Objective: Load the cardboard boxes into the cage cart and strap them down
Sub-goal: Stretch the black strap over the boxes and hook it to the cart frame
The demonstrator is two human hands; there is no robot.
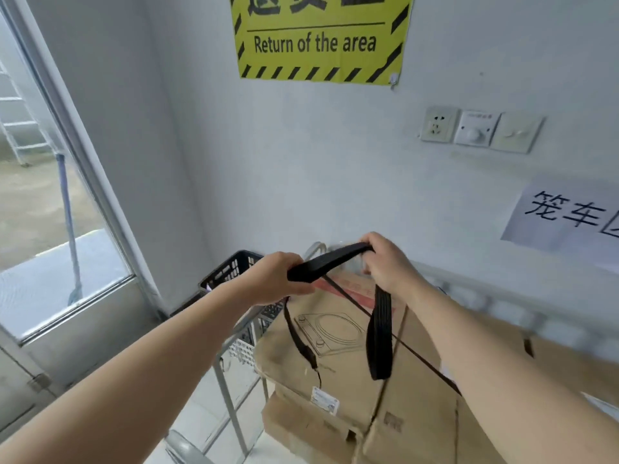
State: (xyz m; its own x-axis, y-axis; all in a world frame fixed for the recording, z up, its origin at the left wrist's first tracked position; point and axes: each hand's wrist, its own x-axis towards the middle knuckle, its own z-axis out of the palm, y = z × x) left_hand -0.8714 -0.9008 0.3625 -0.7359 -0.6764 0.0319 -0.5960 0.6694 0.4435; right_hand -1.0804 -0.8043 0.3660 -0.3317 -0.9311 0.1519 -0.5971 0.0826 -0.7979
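Hands [278,277] grip black strap [330,261] below "Return of the area" sign [318,38].

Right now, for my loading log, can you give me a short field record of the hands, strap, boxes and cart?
left hand: grips the black strap
right hand: grips the strap farther along, a loop hanging below
black strap: stretched between both hands, above the cardboard boxes
cardboard boxes: stacked in the cage cart
cage cart: grey metal frame left of the boxes
background: black crate, yellow sign on wall
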